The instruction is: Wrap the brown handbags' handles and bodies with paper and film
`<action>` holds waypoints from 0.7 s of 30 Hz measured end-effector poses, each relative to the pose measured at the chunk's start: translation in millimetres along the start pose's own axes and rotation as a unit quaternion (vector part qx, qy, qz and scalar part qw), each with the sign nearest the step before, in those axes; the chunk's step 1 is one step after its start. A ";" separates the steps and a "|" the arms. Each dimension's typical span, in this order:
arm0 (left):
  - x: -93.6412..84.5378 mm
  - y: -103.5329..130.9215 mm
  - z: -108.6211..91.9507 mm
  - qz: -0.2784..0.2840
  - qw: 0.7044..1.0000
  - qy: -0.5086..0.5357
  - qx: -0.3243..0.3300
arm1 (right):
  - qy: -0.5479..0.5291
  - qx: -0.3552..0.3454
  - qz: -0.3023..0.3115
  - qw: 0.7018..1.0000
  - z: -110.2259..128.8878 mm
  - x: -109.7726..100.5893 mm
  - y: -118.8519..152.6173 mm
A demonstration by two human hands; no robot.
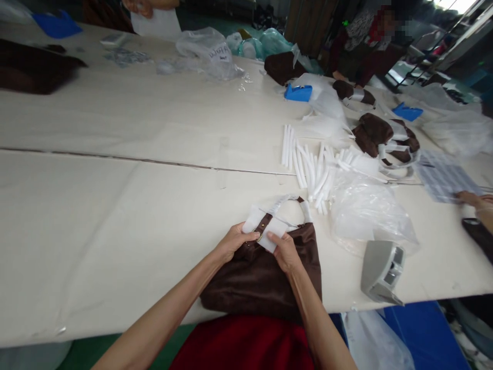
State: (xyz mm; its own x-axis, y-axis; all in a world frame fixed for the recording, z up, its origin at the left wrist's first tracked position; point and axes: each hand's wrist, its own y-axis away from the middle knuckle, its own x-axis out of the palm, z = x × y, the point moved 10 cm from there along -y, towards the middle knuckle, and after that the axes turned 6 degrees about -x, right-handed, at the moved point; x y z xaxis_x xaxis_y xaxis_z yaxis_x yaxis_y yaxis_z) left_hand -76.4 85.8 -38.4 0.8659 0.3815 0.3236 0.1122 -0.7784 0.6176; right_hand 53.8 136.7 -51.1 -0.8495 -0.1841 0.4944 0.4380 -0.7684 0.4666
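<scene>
A dark brown handbag (258,282) lies on the table edge right in front of me, its handle (304,210) partly wrapped in white and standing up at the far side. A small white sheet of padding (275,228) sits beneath the strap with the gold-coloured buckle (261,235). My left hand (234,242) pinches the sheet's left side, its thumb at the buckle. On the other side, my right hand (285,252) is closed on the sheet's right edge, thumb on top. The fingers beneath the sheet are hidden.
White foam tubes (314,167) lie beyond the bag, beside a clear plastic bag (370,210). A grey tape dispenser (381,272) stands at right near the edge. Further back are wrapped brown bags (385,136) and blue dispensers (298,93). Another person's hand (475,200) reaches in at right.
</scene>
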 end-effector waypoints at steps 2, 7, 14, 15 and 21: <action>0.9 -0.2 -3.6 0.008 1.000 0.000 0.005 | 0.012 -0.022 -0.025 0.999 -1.9 -0.3 1.6; -0.9 -1.0 -8.4 0.007 1.000 -0.005 0.018 | 0.040 -0.055 -0.048 0.997 -1.6 1.7 4.3; -5.8 -2.9 -5.7 0.010 0.999 -0.021 0.037 | 0.090 -0.049 0.006 0.995 1.9 8.5 16.9; -4.8 -2.5 -6.4 0.016 0.999 -0.017 0.035 | 0.102 -0.040 0.026 0.994 2.8 8.4 20.7; -0.4 -0.7 -11.0 0.052 0.998 0.011 0.017 | 0.280 -0.160 0.082 0.943 37.2 -20.3 26.6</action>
State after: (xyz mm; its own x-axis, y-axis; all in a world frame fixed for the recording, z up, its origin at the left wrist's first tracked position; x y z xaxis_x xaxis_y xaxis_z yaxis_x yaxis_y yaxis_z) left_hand -82.2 91.6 -31.1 0.8624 0.3085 0.4014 0.0392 -0.8312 0.5546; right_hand 93.6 142.8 -21.4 -0.8399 -0.5416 0.0347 0.5412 -0.8311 0.1280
